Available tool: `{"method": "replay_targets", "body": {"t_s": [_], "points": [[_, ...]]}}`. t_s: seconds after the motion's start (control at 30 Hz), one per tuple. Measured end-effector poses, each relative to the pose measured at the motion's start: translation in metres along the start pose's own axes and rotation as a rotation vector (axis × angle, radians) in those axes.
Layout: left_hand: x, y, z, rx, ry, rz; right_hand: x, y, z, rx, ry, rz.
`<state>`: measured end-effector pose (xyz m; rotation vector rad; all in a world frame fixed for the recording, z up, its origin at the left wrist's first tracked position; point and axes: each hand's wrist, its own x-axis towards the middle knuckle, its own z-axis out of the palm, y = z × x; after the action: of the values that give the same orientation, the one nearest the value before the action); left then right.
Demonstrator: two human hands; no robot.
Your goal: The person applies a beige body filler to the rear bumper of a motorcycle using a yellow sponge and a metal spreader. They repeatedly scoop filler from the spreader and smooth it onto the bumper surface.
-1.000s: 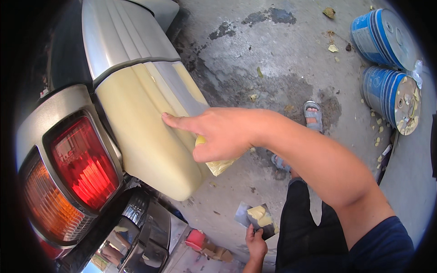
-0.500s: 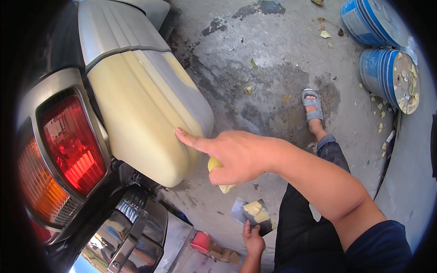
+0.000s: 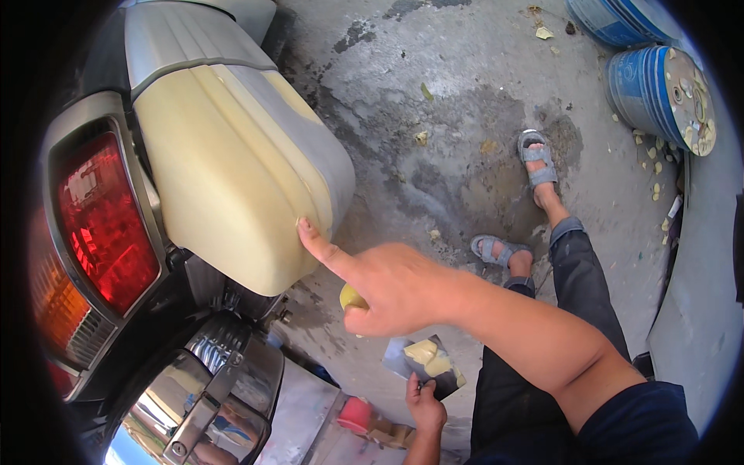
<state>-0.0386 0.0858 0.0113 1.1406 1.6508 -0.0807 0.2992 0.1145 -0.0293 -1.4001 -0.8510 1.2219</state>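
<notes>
A vehicle's rounded corner panel (image 3: 225, 170) is covered in pale yellow filler, with grey showing along its right side. My right hand (image 3: 395, 287) reaches across to it, index fingertip against or just over the lower right part of the filler. The other fingers curl around a yellow putty spreader (image 3: 350, 297), mostly hidden by the hand. Below, my left hand (image 3: 426, 407) grips a flat grey putty board (image 3: 448, 383) by its near edge. Lumps of pale yellow putty (image 3: 422, 353) lie on the board.
Left of the panel are a red tail light (image 3: 105, 225) and a shiny chrome bumper (image 3: 240, 422). A red object (image 3: 355, 415) sits beside cardboard at the bottom. Blue buckets (image 3: 643, 89) stand at upper right, with putty flakes around them on the stained concrete floor (image 3: 465, 77).
The panel and buckets have shifted slightly up and left in view, and a second sandalled foot now shows. My right fingertip stays at the panel; my left hand still holds the board.
</notes>
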Motion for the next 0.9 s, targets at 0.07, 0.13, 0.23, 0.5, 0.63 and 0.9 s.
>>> {"method": "replay_targets", "body": {"t_s": [0.07,0.13,0.23,0.5,0.63,0.9], "points": [[0.004,-0.003,-0.004,-0.074,0.018,-0.014,-0.001,0.002,0.012,-0.006,0.018,-0.003],[0.008,-0.003,-0.010,0.001,0.011,0.001,-0.001,0.004,0.022,-0.012,0.021,-0.002],[0.015,0.003,-0.015,0.041,-0.001,0.045,-0.006,0.007,0.041,-0.053,-0.013,-0.003],[0.026,0.070,-0.006,-0.232,-0.034,0.142,-0.070,0.036,0.025,0.030,0.241,0.046],[0.024,0.107,0.015,-0.327,-0.072,0.124,-0.076,0.037,0.010,0.004,0.138,0.020],[0.030,0.151,0.025,-0.519,-0.251,-0.041,-0.096,0.040,0.020,-0.011,-0.201,-0.136]]}}
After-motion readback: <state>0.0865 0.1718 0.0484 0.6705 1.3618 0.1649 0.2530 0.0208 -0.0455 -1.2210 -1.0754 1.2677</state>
